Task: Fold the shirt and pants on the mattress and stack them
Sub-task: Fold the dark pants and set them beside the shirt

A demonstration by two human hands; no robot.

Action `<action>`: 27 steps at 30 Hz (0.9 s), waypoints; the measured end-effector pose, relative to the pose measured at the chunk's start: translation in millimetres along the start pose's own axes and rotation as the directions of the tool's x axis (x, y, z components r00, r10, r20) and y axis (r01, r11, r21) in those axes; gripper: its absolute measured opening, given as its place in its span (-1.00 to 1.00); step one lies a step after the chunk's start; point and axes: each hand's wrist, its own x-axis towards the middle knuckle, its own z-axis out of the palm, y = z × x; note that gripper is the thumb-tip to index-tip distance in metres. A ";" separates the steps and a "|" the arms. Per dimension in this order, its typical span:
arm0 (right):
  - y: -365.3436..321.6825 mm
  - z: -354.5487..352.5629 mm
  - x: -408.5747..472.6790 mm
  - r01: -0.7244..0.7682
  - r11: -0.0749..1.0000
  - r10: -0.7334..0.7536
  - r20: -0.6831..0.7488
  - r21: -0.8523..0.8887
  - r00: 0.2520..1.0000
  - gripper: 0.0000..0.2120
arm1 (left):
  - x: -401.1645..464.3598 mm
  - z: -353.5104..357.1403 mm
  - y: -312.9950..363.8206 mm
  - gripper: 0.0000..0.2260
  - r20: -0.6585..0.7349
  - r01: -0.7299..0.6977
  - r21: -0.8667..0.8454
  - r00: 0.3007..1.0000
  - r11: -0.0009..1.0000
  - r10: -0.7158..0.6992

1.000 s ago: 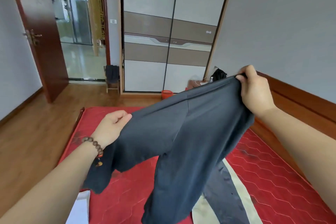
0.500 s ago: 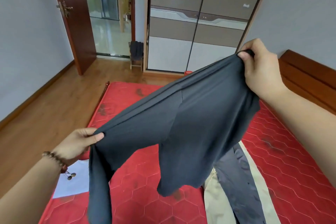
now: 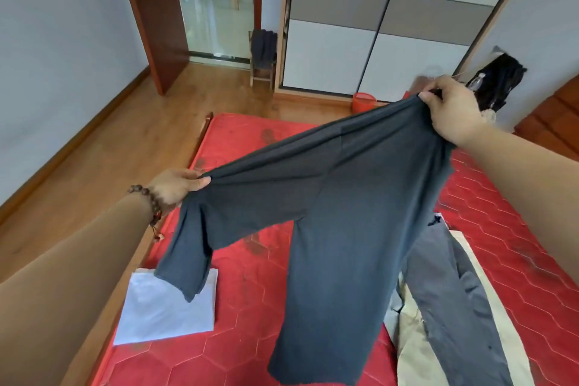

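1. Lower left: white folded cloth (image 3: pixel 169 307) on red mattress (image 3: pixel 250 338). Lower right: grey-and-beige pants (image 3: pixel 454 307) lying flat.
2. Centre: dark shirt (image 3: pixel 344 213) held up in the air, body hanging over the mattress.
3. Left hand (image 3: pixel 175 188) pinches the sleeve end; right hand (image 3: pixel 451 110) grips the shoulder edge, fingers curled round the cloth.
4. Risk: uneven hold, so the shirt may land twisted or bunch over the pants; a thin pinch could slip.
5. Top of frame: wardrobe (image 3: pixel 391 25), door (image 3: pixel 150 9).
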 end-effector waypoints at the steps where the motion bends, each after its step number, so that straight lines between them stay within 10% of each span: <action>1: -0.6 9.1 15.2 -0.013 1.000 0.013 -0.013 0.009 1.000 -0.81 | 22.3 -1.5 8.9 -0.88 -0.030 -0.016 -0.006 0.999 1.000 0.016; 13: -40.8 -29.0 105.6 0.118 0.975 -0.072 -0.234 0.187 0.970 -0.80 | 78.5 -23.4 164.8 -0.81 -0.238 -0.583 0.146 0.763 0.799 0.601; 20: 24.4 40.9 -15.4 -0.082 0.939 0.003 0.231 0.334 0.973 -0.92 | 59.4 19.4 45.3 -0.83 0.006 -0.395 0.423 0.901 0.815 0.434; 27: 156.9 183.6 -228.7 -0.228 0.965 0.088 0.659 0.131 0.747 -0.84 | 25.5 84.6 -210.0 -0.84 0.054 -0.072 0.761 0.997 0.645 0.048</action>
